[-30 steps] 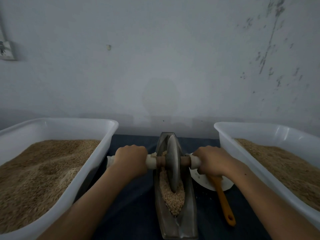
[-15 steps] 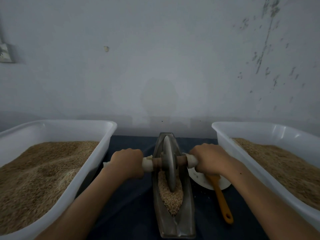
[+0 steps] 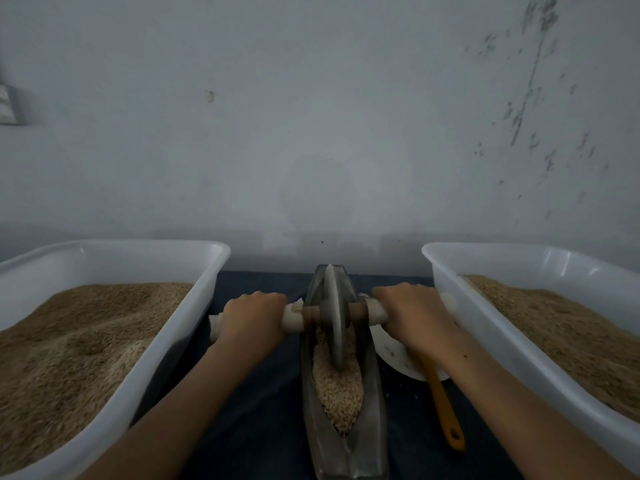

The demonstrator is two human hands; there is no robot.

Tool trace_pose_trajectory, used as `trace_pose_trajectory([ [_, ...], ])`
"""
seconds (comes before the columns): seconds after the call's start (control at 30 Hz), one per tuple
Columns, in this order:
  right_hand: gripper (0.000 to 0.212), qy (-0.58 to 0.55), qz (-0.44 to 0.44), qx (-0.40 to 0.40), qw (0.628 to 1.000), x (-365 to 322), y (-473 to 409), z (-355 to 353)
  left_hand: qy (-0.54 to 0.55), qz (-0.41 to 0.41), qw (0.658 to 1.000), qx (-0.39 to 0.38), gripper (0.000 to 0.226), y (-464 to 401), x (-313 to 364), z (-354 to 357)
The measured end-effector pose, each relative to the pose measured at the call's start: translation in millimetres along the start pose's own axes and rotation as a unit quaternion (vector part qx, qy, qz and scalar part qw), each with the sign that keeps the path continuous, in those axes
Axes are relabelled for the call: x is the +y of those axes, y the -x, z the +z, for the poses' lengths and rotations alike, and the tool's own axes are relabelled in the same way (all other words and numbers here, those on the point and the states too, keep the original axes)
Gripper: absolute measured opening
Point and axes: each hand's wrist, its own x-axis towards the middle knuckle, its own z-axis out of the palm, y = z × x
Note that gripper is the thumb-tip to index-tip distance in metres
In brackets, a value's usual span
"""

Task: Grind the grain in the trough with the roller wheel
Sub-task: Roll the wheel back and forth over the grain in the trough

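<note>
Against half a second back, I see the wheel [image 3: 334, 317] has rolled toward the far end of the trough [image 3: 372, 427], both hands gone forward with it. Left hand [image 3: 254, 318] curls round the white-wrapped axle left of the disc; right hand [image 3: 412, 315] grips the other wrapped end. The disc stands upright between them, its lower rim in the grain [image 3: 337, 386], most of which lies on my side of the wheel.

Edges: left bin [image 3: 145, 362] wall near the left axle tip; right bin [image 3: 485, 341] wall just beside the right wrist. A white dish [image 3: 393, 351] and orange handle [image 3: 443, 407] lie under the right forearm. Dark counter [image 3: 256, 410] shows between left arm and trough.
</note>
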Motion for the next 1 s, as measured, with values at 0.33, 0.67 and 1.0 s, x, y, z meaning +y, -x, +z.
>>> trace_pose_trajectory([
  [0.33,0.024,-0.012,-0.014,-0.200,0.980,2,3,-23,-0.010,0.025,0.991,-0.135,0.034,-4,-6,-6],
  [0.67,0.010,0.007,0.006,-0.024,1.000,2,-1,2,-0.016,-0.002,1.000,-0.001,0.015,0,-1,2],
  [1.0,0.016,-0.020,-0.009,-0.146,0.989,6,-1,-11,-0.022,0.028,0.998,-0.058,0.022,-3,-5,-3],
])
